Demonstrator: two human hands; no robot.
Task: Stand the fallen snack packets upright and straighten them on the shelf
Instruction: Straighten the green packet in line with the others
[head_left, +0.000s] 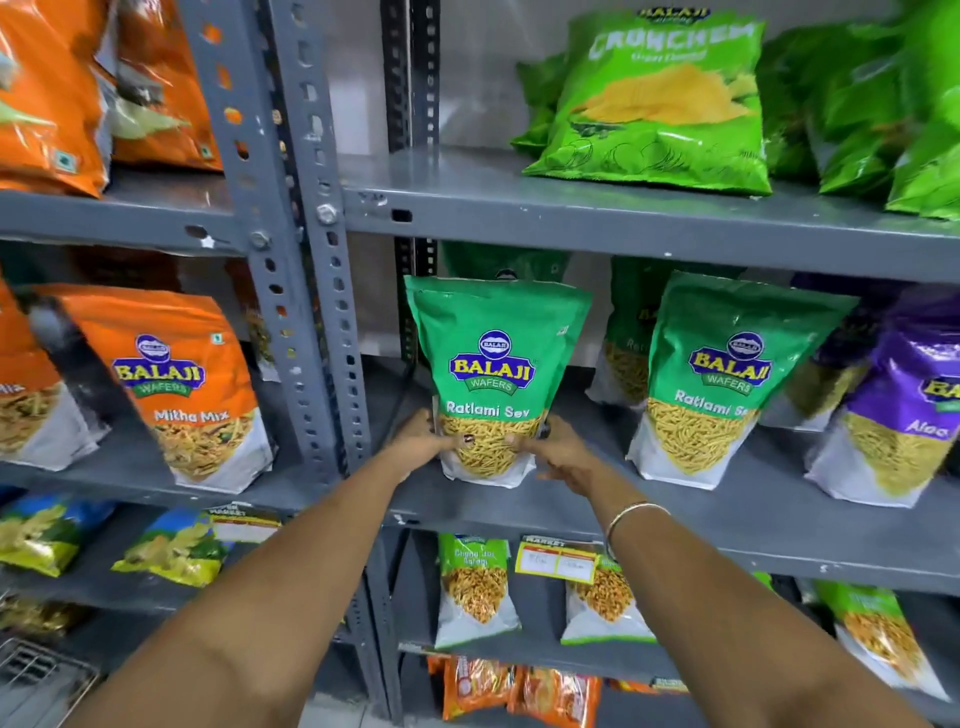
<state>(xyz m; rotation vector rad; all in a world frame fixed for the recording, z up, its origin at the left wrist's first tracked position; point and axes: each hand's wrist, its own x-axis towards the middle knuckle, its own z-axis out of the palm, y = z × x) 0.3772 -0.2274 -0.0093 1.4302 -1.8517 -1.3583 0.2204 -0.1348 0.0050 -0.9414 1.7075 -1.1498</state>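
A green Ratlami Sev packet (493, 364) stands upright at the left end of the grey middle shelf (727, 525). My left hand (423, 441) grips its lower left side and my right hand (561, 454) grips its lower right side, thumbs over the clear window. A second green Ratlami Sev packet (722, 384) stands to the right, leaning slightly, with another green packet (626, 343) behind it. A purple packet (904, 415) leans at the far right.
Grey slotted uprights (306, 260) split the rack. Orange Mitha Mix packets (176, 384) stand on the left bay. Green Crunchem bags (660, 98) lie on the top shelf. Smaller packets (475, 587) and a yellow price tag (558, 561) sit below.
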